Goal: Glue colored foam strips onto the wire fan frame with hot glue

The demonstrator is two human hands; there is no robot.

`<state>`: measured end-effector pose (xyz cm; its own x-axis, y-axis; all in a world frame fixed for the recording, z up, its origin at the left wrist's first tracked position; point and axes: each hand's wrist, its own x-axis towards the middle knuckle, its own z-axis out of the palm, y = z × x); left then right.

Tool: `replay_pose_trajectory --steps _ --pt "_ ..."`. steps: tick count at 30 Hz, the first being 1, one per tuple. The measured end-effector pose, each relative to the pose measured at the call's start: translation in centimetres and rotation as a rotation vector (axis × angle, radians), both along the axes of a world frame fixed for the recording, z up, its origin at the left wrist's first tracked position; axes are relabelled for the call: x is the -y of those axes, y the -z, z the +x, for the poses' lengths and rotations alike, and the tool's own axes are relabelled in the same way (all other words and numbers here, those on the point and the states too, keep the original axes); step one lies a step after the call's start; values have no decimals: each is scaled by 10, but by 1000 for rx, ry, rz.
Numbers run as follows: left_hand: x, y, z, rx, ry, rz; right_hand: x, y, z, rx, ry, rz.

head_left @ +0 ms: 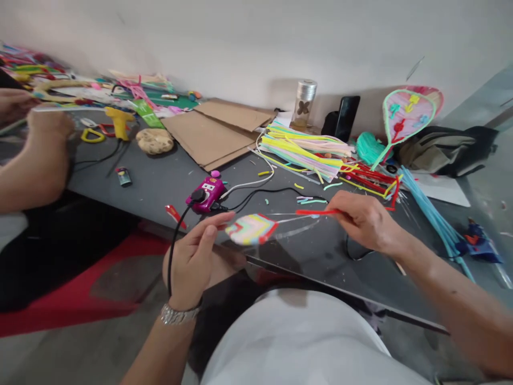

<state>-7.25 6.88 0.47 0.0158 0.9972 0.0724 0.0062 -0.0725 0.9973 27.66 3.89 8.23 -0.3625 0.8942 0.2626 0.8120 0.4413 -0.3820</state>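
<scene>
1. L hand (196, 262): narrow pinch on left edge of striped pipe-cleaner shape (250, 229); shape held above table, near front edge.
2. R hand (368, 222): narrow pinch on red pipe cleaner (316, 212), tip pointing toward shape; can't tell if joined.
3. Risk: black cord (173, 251) runs right by L hand. Catching it could tug pink power strip (205, 195) sideways.
4. Risk: weak pinch could let shape fall past front table edge (344, 293) to lap/floor. Red piece could also slip from R hand.
5. Co-worker's hands (48, 125) far left, well apart.
6. Room: open dark tabletop (304, 251) right of shape, up to coloured strips (304, 152). Tighter near L hand b/c cord + edge.
</scene>
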Motion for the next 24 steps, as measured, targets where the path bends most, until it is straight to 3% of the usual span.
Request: replay_pose_trajectory --steps 4,9,16,20,24 --pt "4 -2 16 340 181 -74 10 -10 -4 -129 90 -201" --pt "11 1 26 291 128 -192 15 3 -9 -279 183 -419" --pt "11 3 31 318 171 -398 27 42 -22 -431 280 -708" --pt "0 8 22 230 195 -449 32 52 -16 -300 317 -514" --pt "-7 11 16 209 167 -465 31 47 -13 -189 348 -350"
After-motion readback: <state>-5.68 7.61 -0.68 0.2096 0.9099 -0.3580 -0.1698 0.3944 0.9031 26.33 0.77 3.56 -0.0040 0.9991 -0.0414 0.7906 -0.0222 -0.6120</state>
